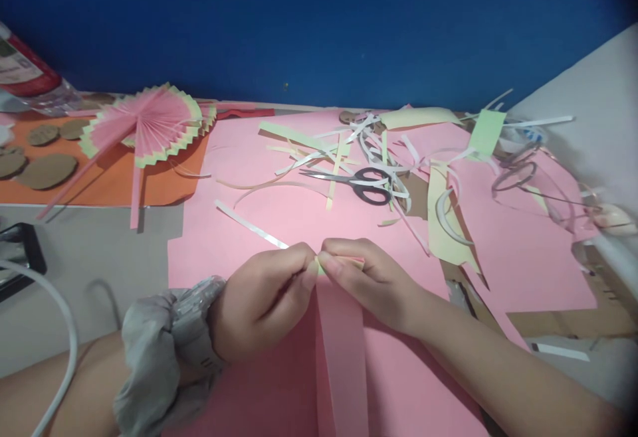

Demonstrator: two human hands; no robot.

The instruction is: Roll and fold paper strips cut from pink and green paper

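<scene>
My left hand (pixel 272 294) is closed, its thumb and fingers pinching the top edge of a folded pink paper (pixel 343 364). Right beside it, my right hand (pixel 371 284) pinches the same edge, where a little yellow-green and pink paper shows between the fingers. The folded paper hangs down from both hands toward me, over larger pink sheets (pixel 199 258). A white strip (pixel 252 224) lies just beyond my left hand. Black-handled scissors (pixel 371 186) rest farther back among cut paper strips, pointing left.
Pink and yellow-green pleated fans (pixel 144 125) with pink sticks lie at the back left on orange paper (pixel 174 184), near cardboard discs (pixel 47 171) and a bottle (pixel 30 68). A white cable (pixel 67 331) crosses the left side. Paper scraps and cardboard (pixel 573 324) cover the right.
</scene>
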